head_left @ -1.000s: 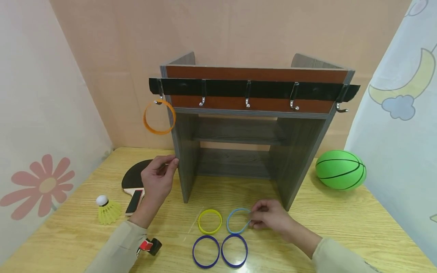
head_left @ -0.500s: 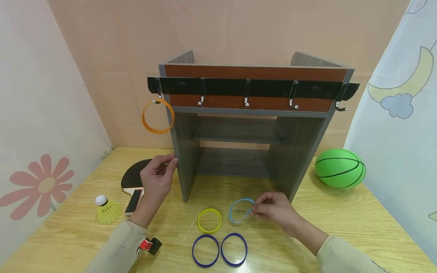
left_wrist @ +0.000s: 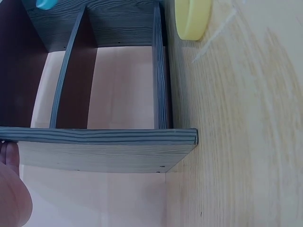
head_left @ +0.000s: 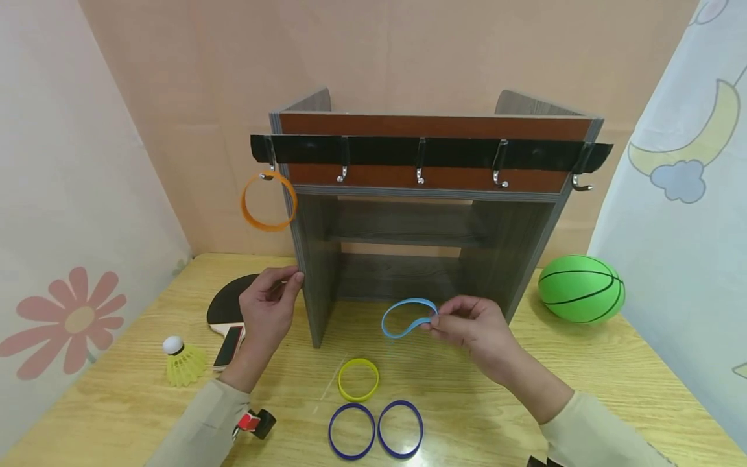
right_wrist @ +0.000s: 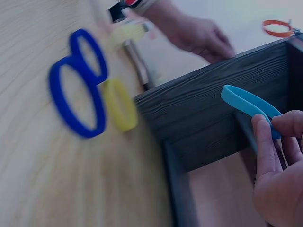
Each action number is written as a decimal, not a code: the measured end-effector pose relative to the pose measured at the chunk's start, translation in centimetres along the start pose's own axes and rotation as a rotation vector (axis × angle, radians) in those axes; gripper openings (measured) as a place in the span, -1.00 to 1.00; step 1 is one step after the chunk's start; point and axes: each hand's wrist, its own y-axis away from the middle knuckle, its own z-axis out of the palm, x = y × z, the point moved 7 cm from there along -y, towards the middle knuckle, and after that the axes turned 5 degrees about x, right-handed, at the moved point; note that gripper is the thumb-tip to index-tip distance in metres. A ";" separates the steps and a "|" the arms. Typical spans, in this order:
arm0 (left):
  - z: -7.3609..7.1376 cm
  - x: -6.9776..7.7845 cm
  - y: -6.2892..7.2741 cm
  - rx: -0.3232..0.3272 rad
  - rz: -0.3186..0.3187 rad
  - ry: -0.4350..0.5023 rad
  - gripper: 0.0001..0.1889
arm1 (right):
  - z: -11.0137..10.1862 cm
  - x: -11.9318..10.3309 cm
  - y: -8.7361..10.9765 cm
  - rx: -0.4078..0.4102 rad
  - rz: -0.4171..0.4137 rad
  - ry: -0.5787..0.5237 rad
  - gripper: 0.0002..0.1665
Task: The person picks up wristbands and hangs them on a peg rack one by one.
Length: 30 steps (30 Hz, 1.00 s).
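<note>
A smooth, light blue band (right_wrist: 241, 104), thin and flexible, is bending into a lopsided loop, its near side dipping inward where it is being pinched. The right hand (head_left: 478, 332) is holding it between thumb and fingertips, closely together, in the air in front of a grey wood-grain shelf unit (head_left: 314, 285). The left hand (head_left: 268, 306) is resting at the front edge of the unit's left panel with bent fingers; whether they are gripping or only touching, I cannot tell.

The unit is standing on a pale wooden desk (head_left: 484, 428). A plain peach backdrop (head_left: 397, 58) is rising behind, with white side hangings showing a pink flower (head_left: 82, 318) on the left and a yellow moon (head_left: 714, 130) on the right.

Across the unit's top, a black strip (head_left: 382, 152) is bearing five metal hooks; an orange band (head_left: 270, 227) is hanging from the leftmost. On the desk, a yellow band (head_left: 358, 399) is lying just behind two dark blue bands (head_left: 331, 431). A green ball (head_left: 580, 288) is sitting to the right, a yellow shuttlecock (head_left: 185, 364) to the left. The left hand and forearm are partly covering a black paddle (head_left: 229, 301).
</note>
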 end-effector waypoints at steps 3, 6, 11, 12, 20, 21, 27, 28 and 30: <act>0.0 0.0 0.0 0.001 0.002 0.005 -0.91 | 0.4 -1.3 -0.2 -0.016 -0.043 -0.063 -0.81; -0.1 -0.1 0.1 0.003 0.001 0.007 -0.91 | 0.8 -2.6 -0.5 -0.034 -0.082 -0.112 -0.80; 0.0 -0.1 0.0 -0.002 0.000 0.001 -0.91 | 1.9 -4.5 -0.9 -0.069 -0.147 -0.150 -0.78; 0.0 -0.1 0.0 -0.003 0.000 -0.001 -0.90 | 2.2 -4.8 -0.9 -0.078 -0.156 -0.156 -0.78; 0.0 -0.1 -0.1 -0.007 0.002 -0.016 -0.91 | 5.2 -7.1 -1.4 -0.093 -0.178 -0.192 -0.82; 0.0 0.0 -0.1 -0.009 0.003 -0.014 -0.91 | 5.5 -7.4 -1.5 -0.094 -0.183 -0.197 -0.83; 0.0 0.0 -0.1 -0.008 0.007 -0.003 -0.92 | 7.9 -9.5 -1.9 -0.137 -0.257 -0.253 -0.81; 0.0 0.0 -0.1 -0.008 0.008 -0.002 -0.91 | 8.3 -9.7 -2.0 -0.145 -0.270 -0.267 -0.79; 0.0 0.0 -0.1 -0.008 0.006 0.002 -0.91 | 9.1 -10.2 -2.2 -0.161 -0.289 -0.288 -0.76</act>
